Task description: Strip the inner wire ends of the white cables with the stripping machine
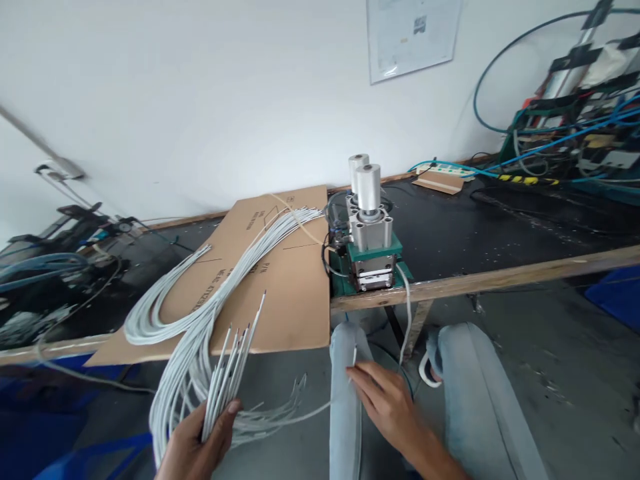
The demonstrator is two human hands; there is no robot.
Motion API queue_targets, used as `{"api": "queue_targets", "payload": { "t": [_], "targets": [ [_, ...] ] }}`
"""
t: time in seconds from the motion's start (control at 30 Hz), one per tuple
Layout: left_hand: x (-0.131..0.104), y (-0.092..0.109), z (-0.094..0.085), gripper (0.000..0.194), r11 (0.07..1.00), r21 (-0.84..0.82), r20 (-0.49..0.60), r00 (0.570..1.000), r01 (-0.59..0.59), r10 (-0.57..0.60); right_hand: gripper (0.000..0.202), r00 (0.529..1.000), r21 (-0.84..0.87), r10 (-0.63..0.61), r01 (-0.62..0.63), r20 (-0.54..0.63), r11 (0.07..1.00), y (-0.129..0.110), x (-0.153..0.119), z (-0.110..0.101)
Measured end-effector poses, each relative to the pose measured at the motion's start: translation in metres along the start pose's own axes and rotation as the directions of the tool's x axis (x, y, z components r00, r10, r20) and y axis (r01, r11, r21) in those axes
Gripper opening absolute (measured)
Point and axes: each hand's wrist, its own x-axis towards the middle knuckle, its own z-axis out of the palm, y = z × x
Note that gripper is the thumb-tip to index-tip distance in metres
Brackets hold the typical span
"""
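My left hand (191, 443) is closed around the end section of a bundle of white cables (227, 377), their dark-tipped ends pointing up and one standing higher than the others. From there the cables loop back onto a flat cardboard sheet (295, 293). Above the jeans-covered knee, my right hand (387, 403) pinches a thin white cable (355, 355), whose tip sticks up past the fingers. More white cable strands hang blurred between the two hands. A small pneumatic press (370, 230) with two silver cylinders stands on the bench edge, apart from both hands.
The black bench (465, 230) has a wooden front edge. Hoses and machinery (565, 100) stand at the right, with a power strip (445, 171) nearby. More equipment (60, 267) sits at the left. A grey hose (407, 313) hangs below the press.
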Motion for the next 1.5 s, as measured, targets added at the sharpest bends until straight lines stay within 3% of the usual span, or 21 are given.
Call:
{"api": "queue_targets", "payload": {
  "t": [0.03, 0.1, 0.17, 0.23, 0.33, 0.4, 0.47, 0.53, 0.6, 0.67, 0.7, 0.77, 0.83, 1.0, 1.1, 1.2, 1.3, 1.37, 1.5],
  "targets": [
    [-0.002, -0.003, -0.006, 0.06, 1.0, -0.013, -0.008, 1.0, -0.003, 0.003, 0.033, 0.991, 0.022, 0.054, -0.057, 0.121, 0.998, -0.004, -0.008, 0.019],
    [-0.008, -0.003, -0.013, 0.054, 0.997, -0.08, -0.024, 1.0, 0.004, -0.006, 0.031, 0.967, 0.057, 0.055, -0.072, 0.247, 0.996, -0.016, -0.02, 0.06],
    [-0.016, 0.003, -0.01, 0.049, 0.988, -0.153, -0.025, 1.0, -0.005, 0.001, 0.034, 0.938, 0.081, 0.033, -0.065, 0.345, 0.995, -0.03, -0.026, 0.099],
    [-0.021, 0.013, 0.0, 0.042, 0.978, -0.188, 0.018, 0.996, -0.085, 0.09, 0.045, 0.902, 0.087, 0.011, -0.054, 0.431, 0.995, -0.044, -0.032, 0.133],
    [-0.022, 0.023, 0.02, 0.038, 0.969, -0.182, 0.067, 0.981, -0.169, 0.184, 0.066, 0.851, 0.076, 0.021, -0.071, 0.526, 0.995, -0.056, -0.045, 0.163],
    [-0.021, 0.025, 0.032, 0.037, 0.964, -0.175, 0.09, 0.972, -0.199, 0.216, 0.074, 0.83, 0.064, 0.056, -0.11, 0.555, 0.992, -0.057, -0.055, 0.167],
    [-0.02, 0.027, 0.042, 0.037, 0.96, -0.167, 0.117, 0.962, -0.225, 0.246, 0.071, 0.829, 0.067, 0.104, -0.167, 0.549, 0.984, -0.05, -0.058, 0.157],
    [-0.02, 0.029, 0.05, 0.039, 0.954, -0.163, 0.145, 0.951, -0.25, 0.274, 0.054, 0.847, 0.106, 0.147, -0.232, 0.51, 0.967, -0.039, -0.049, 0.132],
    [-0.02, 0.031, 0.056, 0.041, 0.948, -0.168, 0.184, 0.936, -0.27, 0.299, 0.028, 0.875, 0.186, 0.187, -0.296, 0.447, 0.937, -0.027, -0.028, 0.093],
    [-0.019, 0.033, 0.062, 0.041, 0.943, -0.177, 0.233, 0.919, -0.281, 0.318, 0.041, 0.9, 0.312, 0.241, -0.361, 0.362, 0.879, -0.018, 0.003, 0.045],
    [-0.018, 0.033, 0.065, 0.041, 0.943, -0.18, 0.257, 0.912, -0.281, 0.321, 0.044, 0.898, 0.528, 0.323, -0.437, 0.299, 0.728, -0.015, 0.019, 0.021],
    [-0.015, 0.033, 0.07, 0.04, 0.943, -0.183, 0.307, 0.895, -0.278, 0.324, 0.049, 0.9, 0.808, 0.383, -0.379, 0.208, 0.451, -0.014, 0.052, -0.019],
    [-0.012, 0.03, 0.075, 0.042, 0.941, -0.191, 0.347, 0.877, -0.28, 0.331, 0.055, 0.898, 0.892, 0.417, -0.298, 0.141, 0.339, -0.017, 0.079, -0.039],
    [-0.007, 0.025, 0.079, 0.05, 0.934, -0.175, 0.345, 0.869, -0.312, 0.355, 0.043, 0.843, 0.93, 0.53, -0.267, 0.097, 0.254, -0.023, 0.102, -0.033],
    [-0.013, 0.026, 0.077, 0.043, 0.919, -0.136, 0.156, 0.908, -0.369, 0.388, 0.044, 0.813, 0.946, 0.575, -0.249, 0.087, 0.209, -0.025, 0.087, -0.027],
    [-0.023, 0.034, 0.078, 0.037, 0.935, -0.099, 0.005, 0.94, -0.34, 0.342, 0.044, 0.854, 0.9, 0.439, -0.392, 0.28, 0.189, -0.031, 0.061, -0.021],
    [-0.029, 0.047, 0.078, 0.039, 0.936, -0.085, 0.119, 0.93, -0.341, 0.349, 0.048, 0.85, 0.816, 0.262, -0.517, 0.456, 0.259, -0.045, 0.037, -0.008],
    [-0.029, 0.055, 0.077, 0.038, 0.928, -0.08, 0.24, 0.897, -0.363, 0.371, 0.052, 0.86, 0.812, 0.251, -0.506, 0.445, 0.291, -0.056, 0.027, 0.003],
    [-0.026, 0.061, 0.072, 0.029, 0.941, -0.086, 0.335, 0.88, -0.327, 0.336, 0.051, 0.868, 0.819, 0.246, -0.491, 0.431, 0.298, -0.069, 0.023, 0.011]
  ]
}}
